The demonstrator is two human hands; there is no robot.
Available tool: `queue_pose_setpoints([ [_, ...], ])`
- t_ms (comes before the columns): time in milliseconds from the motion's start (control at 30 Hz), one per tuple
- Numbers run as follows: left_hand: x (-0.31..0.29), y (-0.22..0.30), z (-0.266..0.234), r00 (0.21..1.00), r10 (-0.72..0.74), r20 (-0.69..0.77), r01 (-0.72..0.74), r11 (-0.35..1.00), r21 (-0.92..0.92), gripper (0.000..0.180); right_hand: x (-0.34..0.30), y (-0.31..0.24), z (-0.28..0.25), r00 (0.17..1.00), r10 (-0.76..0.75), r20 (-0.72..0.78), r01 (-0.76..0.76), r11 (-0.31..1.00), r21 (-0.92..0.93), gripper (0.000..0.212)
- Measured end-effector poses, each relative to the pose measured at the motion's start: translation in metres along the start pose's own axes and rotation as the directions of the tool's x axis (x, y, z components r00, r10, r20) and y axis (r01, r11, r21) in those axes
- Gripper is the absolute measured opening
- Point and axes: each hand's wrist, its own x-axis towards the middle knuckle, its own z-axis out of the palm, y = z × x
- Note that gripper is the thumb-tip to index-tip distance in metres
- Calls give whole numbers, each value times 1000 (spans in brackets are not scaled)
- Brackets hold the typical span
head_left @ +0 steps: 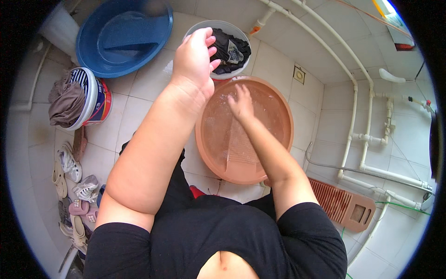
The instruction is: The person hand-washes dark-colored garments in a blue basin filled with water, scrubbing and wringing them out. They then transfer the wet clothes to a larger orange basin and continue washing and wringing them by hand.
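My left hand (193,60) is raised in front of a white bucket (218,23) that holds dark, crumpled clothes (227,49). Its fingers are apart and loosely bent, with nothing seen in them. Over the near-left part of a round brown basin (287,109) hovers my right hand (241,103), fingers spread and bare. Whether it touches the liquid in the basin, I cannot tell. Clear water seems to stand in the basin, and a ridged washboard area (242,146) is moulded into its bottom.
At the far left stands a big blue basin (162,44). Below it, a bucket (103,104) overflows with grey-brown cloth (67,104). Several shoes and slippers (79,207) line the left wall. White pipes (355,107) run along the right wall, above a brown washboard (360,211).
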Motion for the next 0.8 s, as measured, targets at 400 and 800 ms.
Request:
queue_pose_setpoints([
  [400,-12,-21,1,965,-172,200,180,984,-19,30,-219,29,75,712,100,695,-6,991,-136,64],
  [800,-20,-28,31,912,-286,293,298,955,4,28,-216,71,-73,793,-19,608,-32,997,72,48],
])
